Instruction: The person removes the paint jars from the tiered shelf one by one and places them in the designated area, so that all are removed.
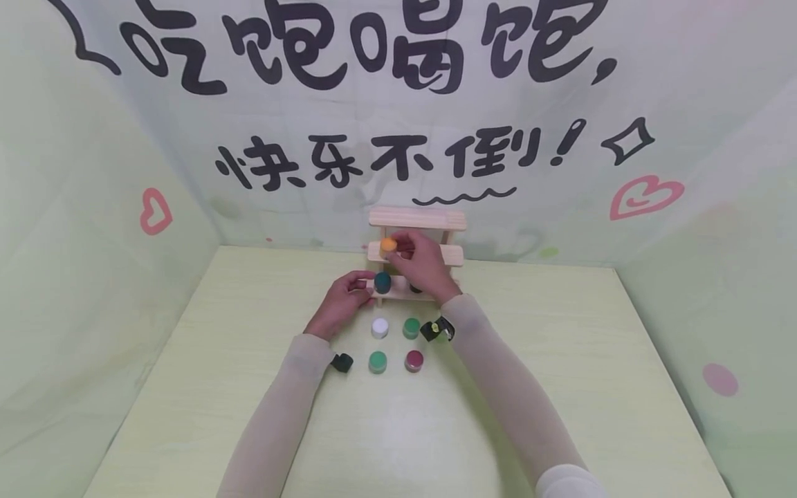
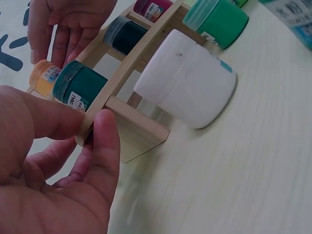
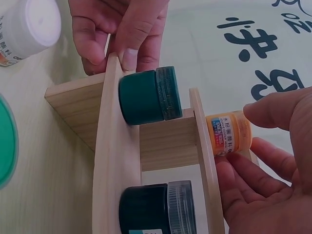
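Note:
A small wooden tiered rack (image 1: 417,218) stands at the back of the table. My left hand (image 1: 339,304) holds the left end of its lowest shelf (image 3: 108,146) between thumb and fingers. My right hand (image 1: 426,263) pinches an orange paint jar (image 3: 229,132) at the left end of the middle shelf (image 1: 453,255). On the lowest shelf sit a teal paint jar (image 3: 148,96), beside my left hand, and a dark blue-green jar (image 3: 153,209). A crimson jar (image 2: 152,9) shows beyond them in the left wrist view. My right hand and forearm partly cover the shelves in the head view.
In front of the rack stand a white-lidded jar (image 1: 380,328), a green jar (image 1: 411,328), a lighter green jar (image 1: 377,362) and a dark red jar (image 1: 414,360). A printed cloth backdrop (image 1: 336,207) rises right behind the rack.

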Tool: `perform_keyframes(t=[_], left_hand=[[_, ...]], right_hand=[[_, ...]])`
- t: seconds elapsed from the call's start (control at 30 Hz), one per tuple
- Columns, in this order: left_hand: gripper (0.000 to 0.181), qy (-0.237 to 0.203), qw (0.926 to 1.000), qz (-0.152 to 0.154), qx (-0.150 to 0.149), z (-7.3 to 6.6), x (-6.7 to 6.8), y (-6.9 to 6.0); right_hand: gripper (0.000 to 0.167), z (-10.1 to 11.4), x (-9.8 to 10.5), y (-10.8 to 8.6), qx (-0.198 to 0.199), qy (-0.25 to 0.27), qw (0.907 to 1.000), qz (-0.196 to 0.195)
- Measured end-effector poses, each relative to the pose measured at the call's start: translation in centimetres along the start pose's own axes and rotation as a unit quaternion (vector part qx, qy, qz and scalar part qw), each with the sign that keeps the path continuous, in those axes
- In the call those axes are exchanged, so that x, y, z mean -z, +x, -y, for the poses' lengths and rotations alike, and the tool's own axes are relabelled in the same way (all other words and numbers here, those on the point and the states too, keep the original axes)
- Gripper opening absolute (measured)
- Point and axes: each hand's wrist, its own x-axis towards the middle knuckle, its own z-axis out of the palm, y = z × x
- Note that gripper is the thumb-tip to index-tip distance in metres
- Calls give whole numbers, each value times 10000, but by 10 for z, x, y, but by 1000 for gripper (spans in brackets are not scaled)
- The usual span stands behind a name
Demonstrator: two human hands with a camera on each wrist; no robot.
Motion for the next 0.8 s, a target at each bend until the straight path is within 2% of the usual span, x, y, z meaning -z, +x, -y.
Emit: perform_keyframes(t=[0.23,0.53,0.8], left_hand=[[35,78,10000,-13,30,1,1,2],[35,80,9999,18,66,-1,1,0],[37,3,10000,59,55,-1,1,1]], right_hand=[[37,-1,-2,2,50,-154,9999,-2],[41,0,-3,5,-148,-202,9997,20],[42,-1,-3,2,-74,-209,9998,-17]])
